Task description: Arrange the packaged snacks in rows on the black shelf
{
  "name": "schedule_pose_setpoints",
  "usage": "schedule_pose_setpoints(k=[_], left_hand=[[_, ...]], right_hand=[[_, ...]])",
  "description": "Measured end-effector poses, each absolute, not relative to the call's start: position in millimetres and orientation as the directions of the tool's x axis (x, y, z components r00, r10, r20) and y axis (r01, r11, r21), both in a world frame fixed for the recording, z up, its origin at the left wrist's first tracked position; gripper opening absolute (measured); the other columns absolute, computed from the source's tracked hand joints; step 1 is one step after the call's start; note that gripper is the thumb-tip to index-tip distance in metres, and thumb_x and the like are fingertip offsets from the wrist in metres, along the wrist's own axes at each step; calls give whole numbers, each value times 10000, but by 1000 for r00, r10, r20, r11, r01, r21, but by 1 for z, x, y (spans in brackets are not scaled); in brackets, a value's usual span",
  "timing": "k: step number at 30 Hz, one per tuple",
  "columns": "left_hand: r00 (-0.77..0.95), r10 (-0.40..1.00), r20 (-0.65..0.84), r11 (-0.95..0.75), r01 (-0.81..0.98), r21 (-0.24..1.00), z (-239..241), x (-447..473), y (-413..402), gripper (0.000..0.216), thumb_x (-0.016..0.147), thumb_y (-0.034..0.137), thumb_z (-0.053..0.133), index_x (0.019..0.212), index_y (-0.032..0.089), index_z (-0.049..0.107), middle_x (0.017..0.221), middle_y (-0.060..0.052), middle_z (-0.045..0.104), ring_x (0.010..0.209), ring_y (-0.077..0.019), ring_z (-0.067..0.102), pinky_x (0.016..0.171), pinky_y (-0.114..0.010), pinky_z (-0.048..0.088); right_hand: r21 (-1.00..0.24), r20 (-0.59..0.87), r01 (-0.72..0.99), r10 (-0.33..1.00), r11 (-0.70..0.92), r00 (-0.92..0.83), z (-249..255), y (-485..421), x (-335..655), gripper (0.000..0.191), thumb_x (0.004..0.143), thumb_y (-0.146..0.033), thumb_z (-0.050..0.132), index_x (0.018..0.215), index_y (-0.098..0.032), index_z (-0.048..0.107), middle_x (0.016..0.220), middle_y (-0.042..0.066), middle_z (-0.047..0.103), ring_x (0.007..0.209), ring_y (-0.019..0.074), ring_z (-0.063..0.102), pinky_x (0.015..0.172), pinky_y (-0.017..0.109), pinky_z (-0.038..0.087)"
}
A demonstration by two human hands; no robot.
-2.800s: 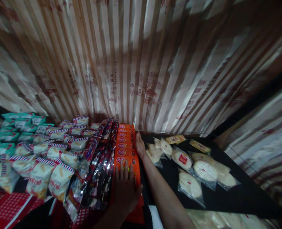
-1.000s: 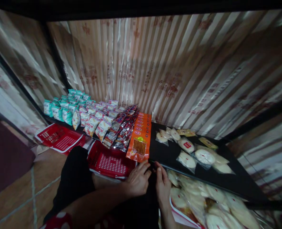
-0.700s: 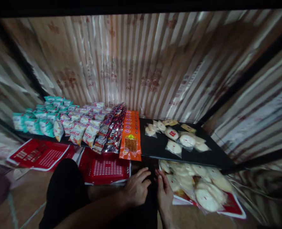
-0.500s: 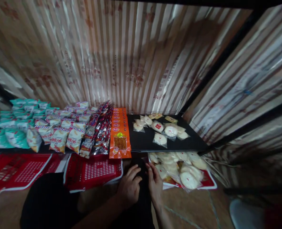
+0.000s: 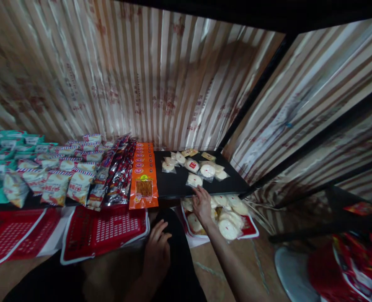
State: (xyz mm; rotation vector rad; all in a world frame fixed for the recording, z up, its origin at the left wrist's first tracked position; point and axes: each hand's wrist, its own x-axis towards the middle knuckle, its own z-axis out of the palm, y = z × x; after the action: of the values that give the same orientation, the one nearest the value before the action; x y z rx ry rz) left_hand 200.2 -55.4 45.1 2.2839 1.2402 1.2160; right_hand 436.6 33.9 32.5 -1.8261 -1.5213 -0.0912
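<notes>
- The striped curtain (image 5: pixel 142 84) hung behind the black shelf (image 5: pixel 170 186), the landmark here.
- Below the shelf's front edge sat a red tray (image 5: pixel 250 227) of bagged white discs.
- An orange pack (image 5: pixel 143 176) lay across the shelf's middle, its near end overhanging the front edge.
- The right hand (image 5: pixel 202 203) was at the shelf's front edge, fingers loosely bent; whether they pinched anything could not be told. The left hand (image 5: pixel 157 243) lay lower, in front of the shelf, fingers apart, nothing visible in them.
- The front bagged disc (image 5: pixel 194 180) lay near the shelf's front edge, just beyond the right fingertips. The step seemed to be a reach toward it; lifting it would call for pinching the bag's near rim.
- Half a second earlier, the right hand was beside the left in front of the shelf; the disc looked unmoved.
</notes>
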Motion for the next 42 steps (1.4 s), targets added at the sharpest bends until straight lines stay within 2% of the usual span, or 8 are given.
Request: schedule_pose_setpoints(k=[4, 10, 18, 23, 28, 34, 39, 42], left_hand=[[178, 820, 544, -525, 611, 593, 38, 206, -73, 309, 790, 55, 358, 872, 204, 616, 1125, -86, 637, 1105, -221, 573, 831, -425, 558], [61, 801, 595, -483, 652, 584, 33, 232, -99, 312, 782, 57, 362, 853, 206, 627, 1085, -75, 654, 1072, -215, 594, 810, -400, 565], [-27, 743, 669, -480, 675, 560, 36, 280, -144, 291, 783, 58, 377, 830, 212, 619, 1039, -70, 669, 1037, -196, 612, 804, -341, 565], [-82, 729, 679, -441, 703, 558, 31, 302, -171, 303, 776, 49, 368, 815, 220, 615, 1017, -68, 676, 1017, -198, 622, 785, -344, 568], [-145, 766, 626, -371, 696, 615, 32, 322, -195, 306, 771, 45, 370, 804, 217, 621, 1011, -70, 675, 1014, -200, 621, 808, -367, 558], [-242, 820, 519, -279, 623, 731, 43, 345, -213, 322, 762, 43, 362, 798, 214, 633, 1020, -65, 669, 1034, -194, 605, 850, -386, 537], [-333, 839, 431, -217, 521, 826, 56, 354, -221, 287, 784, 82, 388, 825, 209, 641, 1004, -72, 674, 968, -189, 632, 841, -363, 538], [-367, 854, 368, -195, 431, 881, 63, 352, -224, 260, 800, 124, 403, 850, 199, 647, 1012, -81, 670, 962, -194, 633, 846, -365, 533]], right_hand=[[-310, 395, 947, 895, -83, 207, 42, 58, 463, 389, 849, -274, 437, 1179, -129, 586, 1375, 157, 427, 1295, 289, 283, 1009, 440, 303], [-179, 137, 979, 983, -98, 124, 55, 72, 474, 430, 812, -290, 554, 1225, -173, 548, 1336, 130, 477, 1244, 278, 349, 974, 383, 319], [-281, 239, 956, 971, 86, -17, 56, 51, 482, 375, 741, -189, 596, 1096, -307, 574, 1271, 42, 536, 1115, 295, 402, 748, 376, 415], [-373, 343, 893, 931, 253, -121, 60, 43, 497, 267, 766, -108, 490, 946, -254, 624, 1048, 71, 638, 983, 240, 482, 803, 343, 404], [-488, 376, 815, 918, 314, -128, 64, 23, 510, 248, 819, -234, 437, 997, -206, 607, 982, 77, 655, 926, 219, 550, 831, 345, 425], [-966, 121, 245, 978, 77, 167, 74, -19, 517, 312, 730, -450, 542, 897, -192, 596, 837, 37, 671, 743, 186, 609, 654, 327, 505], [-952, -227, -234, 967, -195, 119, 92, -56, 508, 243, 574, -321, 718, 763, -215, 608, 724, 3, 667, 613, 145, 600, 578, 287, 531], [-896, -319, -346, 946, -278, 66, 100, -82, 495, 238, 539, -262, 757, 713, -218, 601, 649, -15, 652, 548, 117, 576, 530, 248, 523]])
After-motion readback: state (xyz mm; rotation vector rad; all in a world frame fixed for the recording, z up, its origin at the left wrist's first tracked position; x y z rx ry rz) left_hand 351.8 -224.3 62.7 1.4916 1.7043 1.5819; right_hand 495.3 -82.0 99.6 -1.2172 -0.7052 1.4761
